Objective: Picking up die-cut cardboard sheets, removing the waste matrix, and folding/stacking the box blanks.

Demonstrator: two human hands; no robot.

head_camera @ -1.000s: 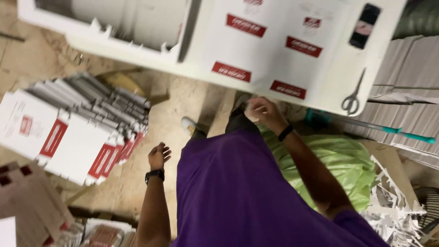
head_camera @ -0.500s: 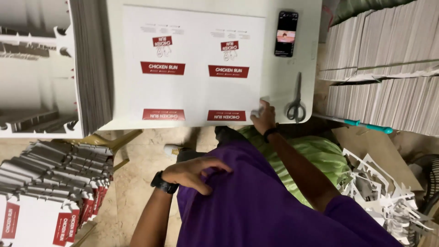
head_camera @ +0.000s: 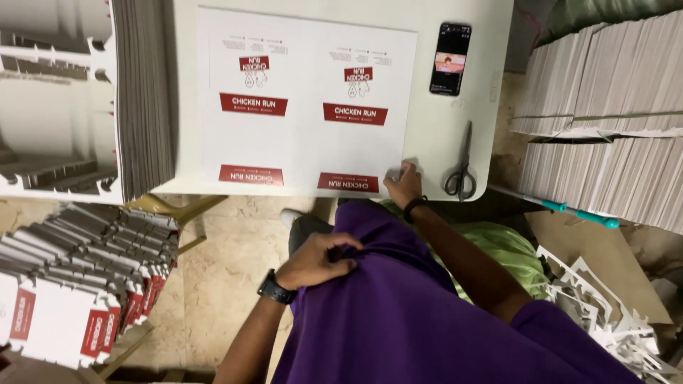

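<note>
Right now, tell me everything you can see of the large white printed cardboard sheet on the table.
The large white printed cardboard sheet lies flat on the white table, filling most of it. It looks like thin uncut card, carrying two side-by-side panels with red label bars and small grey print. The right hand presses its near right corner; nothing else touches it.

We cannot make out the phone screen's small picture, our right hand covers the printed sheet corner, and the card stacks run off the right edge, as the flat boxes do left.
</note>
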